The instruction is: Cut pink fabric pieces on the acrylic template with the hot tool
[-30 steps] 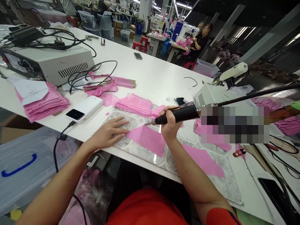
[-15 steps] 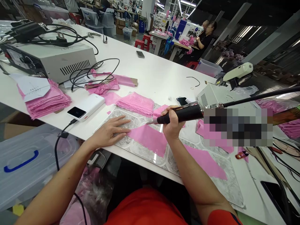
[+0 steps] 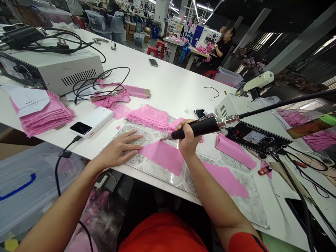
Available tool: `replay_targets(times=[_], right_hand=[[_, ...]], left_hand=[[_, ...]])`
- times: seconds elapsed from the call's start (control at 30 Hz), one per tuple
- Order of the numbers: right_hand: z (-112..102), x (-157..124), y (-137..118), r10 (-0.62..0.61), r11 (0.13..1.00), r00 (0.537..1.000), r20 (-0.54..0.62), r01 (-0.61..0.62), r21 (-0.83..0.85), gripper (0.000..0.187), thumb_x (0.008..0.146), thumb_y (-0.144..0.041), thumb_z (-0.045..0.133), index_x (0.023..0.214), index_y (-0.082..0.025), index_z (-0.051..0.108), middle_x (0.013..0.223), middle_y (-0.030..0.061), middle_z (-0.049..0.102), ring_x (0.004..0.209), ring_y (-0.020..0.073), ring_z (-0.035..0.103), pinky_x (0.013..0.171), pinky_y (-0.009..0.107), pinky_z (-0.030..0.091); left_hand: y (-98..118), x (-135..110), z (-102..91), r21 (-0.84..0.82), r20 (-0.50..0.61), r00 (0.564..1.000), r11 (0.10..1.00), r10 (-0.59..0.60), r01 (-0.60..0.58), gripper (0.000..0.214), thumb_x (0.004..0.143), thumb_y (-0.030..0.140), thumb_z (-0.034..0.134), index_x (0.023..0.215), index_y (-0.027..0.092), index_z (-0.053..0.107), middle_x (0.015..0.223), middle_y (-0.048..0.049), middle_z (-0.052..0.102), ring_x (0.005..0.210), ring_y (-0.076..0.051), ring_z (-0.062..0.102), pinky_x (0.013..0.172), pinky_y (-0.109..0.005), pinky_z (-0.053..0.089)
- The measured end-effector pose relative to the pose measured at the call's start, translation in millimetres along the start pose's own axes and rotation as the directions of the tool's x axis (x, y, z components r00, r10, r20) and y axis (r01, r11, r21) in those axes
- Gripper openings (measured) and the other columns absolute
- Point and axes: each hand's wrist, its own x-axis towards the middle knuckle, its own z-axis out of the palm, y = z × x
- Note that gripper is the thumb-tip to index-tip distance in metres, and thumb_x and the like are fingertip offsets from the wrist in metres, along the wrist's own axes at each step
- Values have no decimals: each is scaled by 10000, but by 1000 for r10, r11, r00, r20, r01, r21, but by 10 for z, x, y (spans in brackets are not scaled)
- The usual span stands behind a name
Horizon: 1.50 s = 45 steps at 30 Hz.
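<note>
My left hand (image 3: 123, 148) lies flat with its fingers spread on the patterned board (image 3: 154, 173), its fingertips at the left corner of a pink fabric piece (image 3: 164, 155). My right hand (image 3: 189, 138) is wrapped round a black corded hand tool (image 3: 203, 126) that resembles an ultrasonic welding pen. The tool slants down to the left, and its narrow metal tip meets the upper edge of the pink piece. Just beyond the tip sits a stack of pink lace-edged fabric (image 3: 148, 117). A second pink piece (image 3: 227, 180) lies to the right of my right forearm.
A box with a dial (image 3: 258, 136) stands at right, cabled to the tool. At left are a grey power unit (image 3: 68, 70), a white power bank (image 3: 98, 119) and a pink fabric stack (image 3: 47, 115). A person (image 3: 223, 45) sits at a sewing machine beyond.
The view has shifted slightly, so things sit a little further left. The tool tip stays at the fabric's upper edge, and both hands keep nearly the same pose.
</note>
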Motion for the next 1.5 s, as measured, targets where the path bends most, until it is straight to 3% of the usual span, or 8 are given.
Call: replay_targets(times=[0.2, 0.4, 0.57, 1.17, 1.5], right_hand=[[-63, 84, -161, -22, 999, 998, -53, 20, -25, 99, 753, -271, 620, 768, -201, 552, 630, -46, 526, 559, 91, 526, 573, 271, 463], [-522, 63, -553, 1, 996, 994, -107, -11, -89, 104, 711, -272, 627, 745, -202, 557, 646, -46, 517, 531, 80, 510, 518, 244, 439], [-818, -33, -632, -28, 997, 983, -182, 14, -77, 109, 676, -253, 628, 724, -190, 553, 696, -48, 519, 516, 63, 512, 515, 240, 440], [-797, -47, -559, -38, 995, 995, -97, 29, -95, 72, 718, -239, 604, 761, -201, 560, 718, -38, 517, 540, 80, 527, 530, 264, 457], [-776, -16, -583, -28, 997, 992, -125, 19, -69, 70, 675, -223, 614, 705, -198, 556, 669, -47, 525, 524, 81, 524, 527, 266, 446]], left_hand=[[-28, -4, -6, 13, 9, 1000, 1000, 10, -10, 304, 954, 353, 483, 1141, 310, 719, 1401, -7, 561, 1381, -295, 412, 1111, -501, 404], [-80, -15, 18, 8, -10, 1000, 1000, 16, -15, 298, 945, 354, 492, 1143, 330, 714, 1413, 15, 549, 1382, -292, 411, 1120, -492, 393], [-94, -13, 35, 13, -31, 999, 999, 38, -38, 292, 935, 354, 510, 1142, 328, 715, 1397, 11, 564, 1375, -292, 421, 1119, -476, 396], [-46, -1, 5, 35, -10, 1000, 999, 3, -3, 293, 938, 349, 497, 1116, 314, 727, 1407, 13, 555, 1395, -267, 395, 1146, -448, 366], [-83, -8, 20, 5, -35, 999, 1000, 9, -9, 287, 923, 311, 521, 1130, 355, 715, 1413, 39, 546, 1390, -286, 406, 1144, -463, 372]])
